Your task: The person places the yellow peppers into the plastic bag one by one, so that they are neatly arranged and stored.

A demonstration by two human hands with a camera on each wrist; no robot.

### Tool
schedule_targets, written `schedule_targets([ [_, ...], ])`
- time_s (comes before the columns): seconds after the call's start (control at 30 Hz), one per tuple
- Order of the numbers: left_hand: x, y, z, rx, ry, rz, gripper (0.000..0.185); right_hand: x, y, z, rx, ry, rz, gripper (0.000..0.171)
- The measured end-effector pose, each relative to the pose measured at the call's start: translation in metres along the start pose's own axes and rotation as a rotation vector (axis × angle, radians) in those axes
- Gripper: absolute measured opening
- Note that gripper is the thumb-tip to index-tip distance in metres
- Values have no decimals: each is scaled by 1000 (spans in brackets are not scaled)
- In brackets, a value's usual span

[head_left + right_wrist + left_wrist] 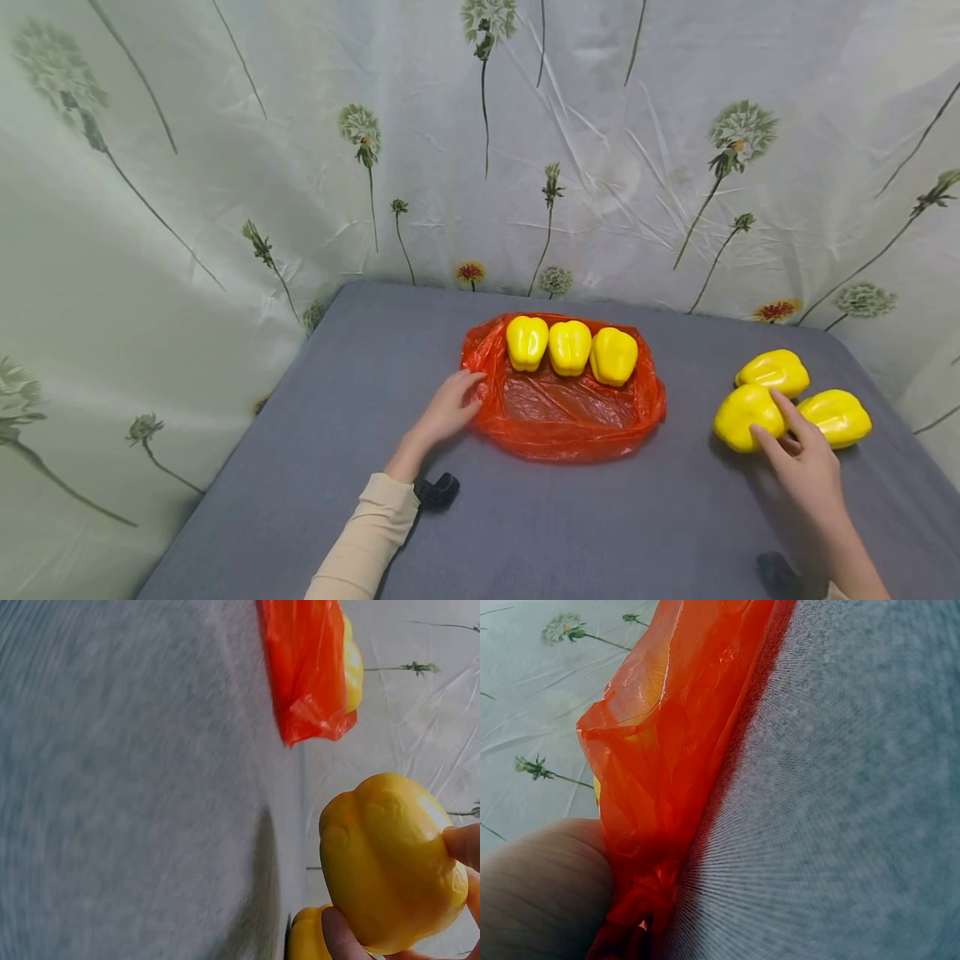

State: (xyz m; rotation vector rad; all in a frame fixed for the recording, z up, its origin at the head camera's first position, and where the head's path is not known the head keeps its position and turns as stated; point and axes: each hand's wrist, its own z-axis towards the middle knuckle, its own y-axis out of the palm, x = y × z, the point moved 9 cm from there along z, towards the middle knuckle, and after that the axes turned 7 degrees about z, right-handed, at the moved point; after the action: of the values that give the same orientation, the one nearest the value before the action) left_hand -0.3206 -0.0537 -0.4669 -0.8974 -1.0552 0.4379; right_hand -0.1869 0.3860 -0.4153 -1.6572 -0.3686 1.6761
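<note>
There are six yellow peppers on the grey desk (390,375). Three sit in a row at the back of the one red plastic bag (570,412), touching each other. Three more lie close together near the right edge of the desk. The right hand (802,467) grips the nearest pepper (746,415) of these three, with fingers and thumb curled around it. The other two (774,372) (836,417) lie just beside it. The left hand (448,408) holds the left rim of the bag, fingers bent on the plastic. The front half of the bag has open room. The desk is bare in front and on the left. A flower cloth (225,167) hangs behind.
</note>
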Motion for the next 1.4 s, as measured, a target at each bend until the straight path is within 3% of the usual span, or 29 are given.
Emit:
schedule_targets([
  [0.53, -2, 1, 0, 18, 5, -5, 45, -28, 11, 1, 10, -65, 71, 63],
  [1.1, 1, -2, 2, 17, 9, -6, 46, -49, 24, 8, 5, -42, 110, 60],
  [1.4, 1, -1, 0, 15, 1, 0, 45, -60, 35, 12, -40, -66, 127, 63],
])
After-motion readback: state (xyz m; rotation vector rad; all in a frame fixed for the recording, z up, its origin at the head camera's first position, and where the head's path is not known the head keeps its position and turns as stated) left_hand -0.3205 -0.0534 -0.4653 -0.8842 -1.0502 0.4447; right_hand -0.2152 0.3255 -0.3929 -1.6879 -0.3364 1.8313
